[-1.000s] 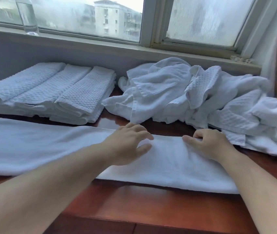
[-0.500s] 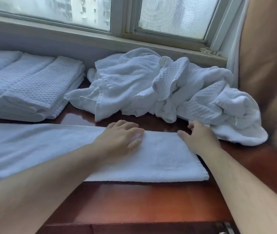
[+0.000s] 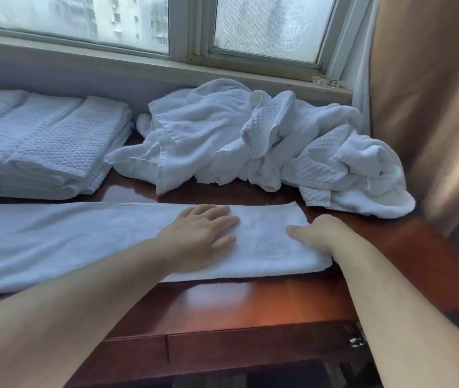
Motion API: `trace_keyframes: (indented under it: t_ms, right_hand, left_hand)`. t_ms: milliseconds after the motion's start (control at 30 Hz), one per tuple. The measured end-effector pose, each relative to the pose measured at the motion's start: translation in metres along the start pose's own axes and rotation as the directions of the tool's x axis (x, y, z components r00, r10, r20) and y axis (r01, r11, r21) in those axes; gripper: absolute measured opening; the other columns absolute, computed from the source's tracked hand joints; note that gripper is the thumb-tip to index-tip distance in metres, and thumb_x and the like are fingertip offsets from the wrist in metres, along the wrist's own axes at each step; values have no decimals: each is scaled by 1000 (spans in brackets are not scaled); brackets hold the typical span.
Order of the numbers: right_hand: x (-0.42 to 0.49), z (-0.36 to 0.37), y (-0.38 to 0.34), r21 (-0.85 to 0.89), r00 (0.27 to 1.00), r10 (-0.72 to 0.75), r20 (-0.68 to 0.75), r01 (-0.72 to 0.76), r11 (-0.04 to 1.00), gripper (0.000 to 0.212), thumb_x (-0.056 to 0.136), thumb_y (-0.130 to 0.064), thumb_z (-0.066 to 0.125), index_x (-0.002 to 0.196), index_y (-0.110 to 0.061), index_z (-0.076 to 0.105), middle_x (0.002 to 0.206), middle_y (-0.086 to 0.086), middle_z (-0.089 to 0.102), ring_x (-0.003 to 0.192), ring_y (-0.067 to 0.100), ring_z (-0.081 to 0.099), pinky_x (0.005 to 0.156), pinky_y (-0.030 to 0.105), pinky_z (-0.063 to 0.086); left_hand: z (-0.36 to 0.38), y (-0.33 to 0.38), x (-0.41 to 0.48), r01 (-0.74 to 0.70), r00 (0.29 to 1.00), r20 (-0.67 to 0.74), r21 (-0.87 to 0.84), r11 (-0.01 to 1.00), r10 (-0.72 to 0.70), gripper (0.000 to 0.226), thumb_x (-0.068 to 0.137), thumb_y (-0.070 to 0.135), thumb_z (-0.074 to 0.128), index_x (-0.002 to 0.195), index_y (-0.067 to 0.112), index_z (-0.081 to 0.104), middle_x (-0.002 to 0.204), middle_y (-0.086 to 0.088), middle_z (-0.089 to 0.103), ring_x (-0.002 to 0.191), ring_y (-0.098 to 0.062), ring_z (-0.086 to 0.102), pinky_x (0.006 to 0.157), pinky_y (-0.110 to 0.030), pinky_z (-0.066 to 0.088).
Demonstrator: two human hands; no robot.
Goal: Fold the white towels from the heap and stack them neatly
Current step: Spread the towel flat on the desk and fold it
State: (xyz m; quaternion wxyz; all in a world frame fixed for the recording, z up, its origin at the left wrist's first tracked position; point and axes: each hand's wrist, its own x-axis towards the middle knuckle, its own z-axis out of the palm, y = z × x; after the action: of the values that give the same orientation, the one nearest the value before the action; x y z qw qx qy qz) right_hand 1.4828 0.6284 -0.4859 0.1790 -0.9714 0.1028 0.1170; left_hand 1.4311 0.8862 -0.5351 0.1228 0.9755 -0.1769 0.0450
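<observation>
Towel strip (image 3: 82,242) lies flat just in front of the heap (image 3: 250,141), stack (image 3: 55,147) to the heap's left. Left hand (image 3: 200,233) presses it, fingers (image 3: 220,218) straight, likely pinning it; right hand (image 3: 318,233) meets its end, fingers hidden, grip unclear, probably to fold it over.

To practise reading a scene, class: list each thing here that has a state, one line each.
Long white terry towel: folded lengthwise, flat on the brown wooden table.
Heap of white towels: crumpled, not yet folded.
Stack of white waffle-weave towels: folded, piled.
Left hand: flat, pressing the long towel.
Right hand: on that towel's right end, fingers hidden.
Glass window: looks closed.
</observation>
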Motion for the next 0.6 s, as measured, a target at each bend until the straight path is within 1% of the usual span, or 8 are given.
trace_keyframes:
  t_ms: [67, 167, 233, 267, 333, 433, 533, 600]
  right_hand:
    - [-3, -4, 0, 143, 1000, -14, -21, 17, 990, 42, 89, -39, 64, 111, -4, 64, 112, 12, 66, 101, 30, 63, 72, 34, 48]
    - [-5, -9, 1, 402, 1000, 1, -25, 9, 916, 34, 87, -29, 65, 110, -3, 64, 114, 13, 65, 104, 32, 63, 90, 43, 54]
    - [-8, -10, 0, 290, 998, -12, -63, 30, 956, 24, 87, -28, 63, 88, -4, 60, 102, 13, 64, 94, 30, 61, 74, 34, 51]
    - [-9, -9, -3, 207, 996, -9, -90, 27, 978, 24, 88, -29, 63, 86, -5, 60, 101, 13, 65, 93, 31, 61, 67, 32, 46]
    - [-12, -9, -7, 138, 996, 0, -89, 12, 990, 35, 89, -35, 66, 103, -4, 65, 113, 15, 66, 103, 31, 63, 73, 32, 47]
    - [-14, -11, -10, 230, 999, 36, -20, -31, 973, 62, 89, -45, 69, 132, -2, 56, 133, 14, 58, 116, 31, 58, 84, 36, 46]
    - [-12, -12, -6, 340, 997, 62, 40, -72, 938, 68, 90, -50, 66, 138, -4, 53, 134, 14, 60, 118, 33, 59, 101, 44, 49]
    - [-11, -12, -3, 359, 995, 79, 63, -96, 928, 58, 91, -48, 65, 128, -3, 60, 122, 14, 67, 110, 33, 65, 102, 46, 50]
  left_hand:
    - [-10, -8, -5, 15, 998, -55, -79, 997, -20, 42, 102, 51, 36, 142, 43, 47, 153, 16, 39, 141, -10, 29, 116, -28, 23]
    - [-24, -41, -21, 76, 996, -55, -4, 997, -76, 40, 101, 50, 39, 140, 46, 48, 149, 19, 44, 137, -9, 34, 115, -29, 27]
    - [-25, -57, -34, 129, 991, 33, 75, 989, -132, 49, 100, 55, 36, 149, 49, 34, 159, 18, 29, 146, -10, 23, 120, -31, 16]
    - [-23, -59, -39, 148, 986, 64, 91, 985, -154, 53, 100, 58, 32, 152, 49, 26, 162, 18, 21, 149, -10, 16, 121, -32, 10]
    - [-19, -57, -41, 154, 984, 76, 107, 982, -163, 58, 99, 63, 24, 155, 49, 17, 165, 17, 13, 150, -9, 7, 121, -32, 3]
    - [-16, -53, -41, 155, 985, 62, 105, 982, -162, 61, 97, 65, 19, 155, 48, 13, 166, 15, 9, 151, -9, 5, 120, -34, 2]
    - [-16, -54, -41, 152, 985, 61, 114, 982, -160, 61, 98, 65, 19, 155, 47, 13, 166, 14, 9, 152, -10, 4, 121, -35, 2]
    - [-15, -53, -41, 147, 985, 70, 128, 981, -157, 61, 98, 65, 18, 156, 46, 11, 167, 13, 7, 152, -10, 3, 121, -35, 1]
